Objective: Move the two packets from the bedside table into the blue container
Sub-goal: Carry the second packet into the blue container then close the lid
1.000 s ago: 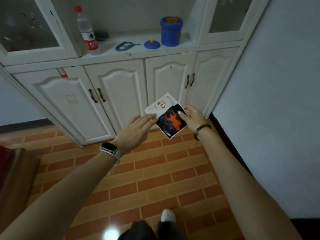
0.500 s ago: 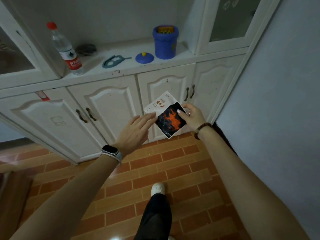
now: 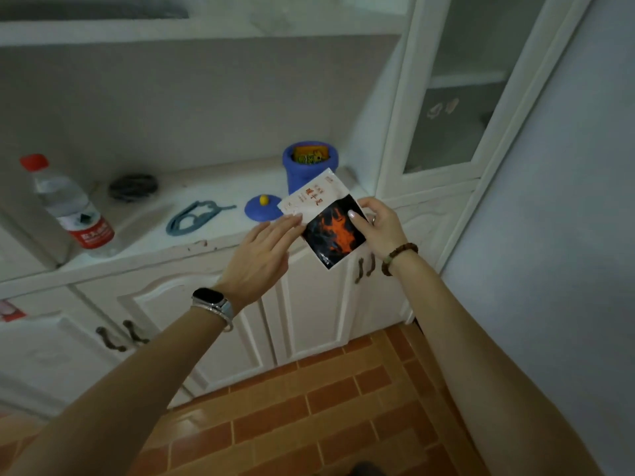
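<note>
- Your right hand (image 3: 379, 228): closed on the packet (image 3: 324, 218) at its right edge, thumb laid across the dark printed face, fingers behind it.
- Your left hand (image 3: 263, 255): flat, fingers straight and together, fingertips touching the packet's left edge; not curled around it, holding nothing.
- Packet: held tilted in the air between both hands, white upper half with red characters, black lower half with an orange design. Whether a second packet lies behind it cannot be told.
- Blue container (image 3: 309, 166): stands open on the white counter (image 3: 213, 187), just behind the packet's top corner; something yellow and green shows inside.
- Blue lid (image 3: 263, 207): lies on the counter left of the container, yellow knob up.
- Blue-grey cord (image 3: 196, 218): looped on the counter, left of the lid.
- Dark round item (image 3: 133, 187): further back; blurred.
- Water bottle (image 3: 68, 206): red cap, red label, upright at the counter's left end.
- Cabinet doors (image 3: 213, 324): shut, below the counter.
</note>
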The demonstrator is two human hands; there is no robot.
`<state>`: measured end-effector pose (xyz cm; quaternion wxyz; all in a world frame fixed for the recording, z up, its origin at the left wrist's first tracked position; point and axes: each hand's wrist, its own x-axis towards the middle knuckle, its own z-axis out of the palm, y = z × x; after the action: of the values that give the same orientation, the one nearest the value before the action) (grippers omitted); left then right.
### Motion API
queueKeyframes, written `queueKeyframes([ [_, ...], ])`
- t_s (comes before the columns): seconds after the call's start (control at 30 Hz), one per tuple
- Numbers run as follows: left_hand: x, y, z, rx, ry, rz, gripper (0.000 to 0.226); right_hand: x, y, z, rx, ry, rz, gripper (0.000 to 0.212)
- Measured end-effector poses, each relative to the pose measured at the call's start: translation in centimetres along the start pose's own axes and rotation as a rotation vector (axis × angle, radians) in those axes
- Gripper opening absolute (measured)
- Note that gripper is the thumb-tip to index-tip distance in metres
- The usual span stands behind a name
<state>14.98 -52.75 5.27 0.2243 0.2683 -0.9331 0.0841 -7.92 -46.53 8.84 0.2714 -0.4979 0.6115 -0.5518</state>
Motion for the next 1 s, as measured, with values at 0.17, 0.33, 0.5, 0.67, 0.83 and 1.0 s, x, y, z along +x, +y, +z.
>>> queueKeyframes([
  [0.17, 4.9, -3.1, 1.0, 0.018, 0.026, -0.019, 0.059, 6.6, 0.4, 0.1, 0.002, -0.001, -0.008, 0.003],
  [0.33, 9.8, -5.3, 2.6, 0.009, 0.037, -0.102, 0.049, 12.6, 1.3, 0.3, 0.004, 0.019, -0.043, 0.008],
  [0.5, 15.0, -6.6, 4.3, -0.281, 0.15, -0.371, 0.052, 19.3, 1.7, -0.4, 0.006, 0.023, -0.061, 0.014],
  [0.67, 19.3, -7.5, 5.7, -0.47, 0.241, -0.489, 0.049, 24.1, 2.2, -0.5, 0.028, 0.01, -0.1, 0.013],
  [0.83, 22.5, -8.0, 6.7, -0.665, 0.305, -0.633, 0.057, 26.8, 3.3, 0.1, 0.033, -0.004, -0.125, 0.017],
  [1.0, 24.1, -10.5, 7.4, -0.744, 0.439, -0.691, 0.056, 28.5, 3.2, 0.3, 0.023, -0.054, -0.138, 0.015],
])
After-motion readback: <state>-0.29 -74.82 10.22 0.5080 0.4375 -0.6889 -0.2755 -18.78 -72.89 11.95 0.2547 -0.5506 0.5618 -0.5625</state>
